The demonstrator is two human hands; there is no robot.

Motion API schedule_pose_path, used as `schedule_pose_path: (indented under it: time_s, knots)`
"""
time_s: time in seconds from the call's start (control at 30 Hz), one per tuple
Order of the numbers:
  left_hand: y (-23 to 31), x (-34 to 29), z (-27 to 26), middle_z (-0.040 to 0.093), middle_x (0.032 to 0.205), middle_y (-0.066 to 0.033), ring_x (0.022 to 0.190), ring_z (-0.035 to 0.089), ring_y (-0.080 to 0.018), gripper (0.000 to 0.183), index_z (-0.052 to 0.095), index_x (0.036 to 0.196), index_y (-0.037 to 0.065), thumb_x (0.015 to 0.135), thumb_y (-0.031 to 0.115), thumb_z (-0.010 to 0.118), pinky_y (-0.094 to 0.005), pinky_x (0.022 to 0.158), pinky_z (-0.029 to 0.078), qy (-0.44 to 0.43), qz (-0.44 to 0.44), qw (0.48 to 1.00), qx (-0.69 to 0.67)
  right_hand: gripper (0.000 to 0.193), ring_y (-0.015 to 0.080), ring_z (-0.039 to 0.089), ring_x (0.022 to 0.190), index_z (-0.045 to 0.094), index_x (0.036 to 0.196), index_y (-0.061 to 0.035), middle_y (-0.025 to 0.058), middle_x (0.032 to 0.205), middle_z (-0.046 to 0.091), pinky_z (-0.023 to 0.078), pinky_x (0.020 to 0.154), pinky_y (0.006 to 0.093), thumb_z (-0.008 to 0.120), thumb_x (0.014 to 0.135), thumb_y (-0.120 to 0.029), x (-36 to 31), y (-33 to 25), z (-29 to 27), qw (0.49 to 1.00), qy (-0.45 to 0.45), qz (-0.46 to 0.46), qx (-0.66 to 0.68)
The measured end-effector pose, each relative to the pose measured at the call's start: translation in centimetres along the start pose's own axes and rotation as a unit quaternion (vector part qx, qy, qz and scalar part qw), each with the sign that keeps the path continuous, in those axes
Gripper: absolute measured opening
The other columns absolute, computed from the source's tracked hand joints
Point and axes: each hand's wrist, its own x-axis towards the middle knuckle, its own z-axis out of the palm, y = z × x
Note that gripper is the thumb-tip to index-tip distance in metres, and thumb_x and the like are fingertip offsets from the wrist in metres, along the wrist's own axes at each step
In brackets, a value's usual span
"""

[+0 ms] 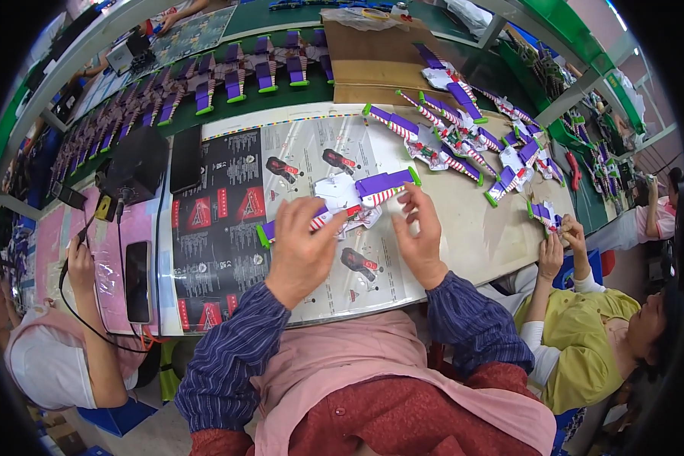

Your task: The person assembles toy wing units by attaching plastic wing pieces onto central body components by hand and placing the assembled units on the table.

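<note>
A toy wing set (340, 191) lies before me on the printed sheet. It has a white middle, purple panels, red-and-white striped edges and green tips. My left hand (300, 247) comes over its left wing, the fingers curled down and gripping it. Beside the right wing's green tip is my right hand (422, 235), thumb and fingers apart with nothing between them. Whether its fingertips touch the wing I cannot tell. Under the toy's middle, some red and white parts show.
A heap of similar toy wings (463, 137) covers the table's right side, near red-handled pliers (574, 171). Rows of wings (266, 74) line the green belt behind. At left are a black box (135, 163) and a phone (137, 281). Co-workers sit on both sides; one handles a wing (541, 213).
</note>
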Motion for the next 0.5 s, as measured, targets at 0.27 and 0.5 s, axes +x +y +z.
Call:
schedule_pose_path:
  time_s: [0.27,0.5]
  knots:
    - [-2.8,-0.7,1.5,0.061,0.131,-0.0183,0.125,0.055,-0.0406,0.05,0.074,0.13,0.009,0.083,-0.008,0.071,-0.052,0.109,0.045,0.132,-0.084,0.988,0.004,0.084,0.0461,0.044,0.141,0.054,0.149,-0.0042,0.0269,0.154,0.048,0.037,0.113,0.0563,0.079,0.083,-0.05,5.3,-1.4,5.3,0.876,-0.141,-0.308,-0.342]
    - [-2.2,-0.5,1.7,0.055,0.137,-0.0195,0.13,0.05,-0.0425,0.053,0.072,0.132,0.007,0.081,-0.008,0.071,-0.0533,0.11,0.044,0.079,-0.094,0.992,0.018,0.073,0.0429,0.045,0.141,0.052,0.143,-0.0004,0.0252,0.148,0.051,0.036,0.116,0.0557,0.076,0.086,-0.038,10.8,2.7,2.7,0.876,0.0,-0.263,-0.404]
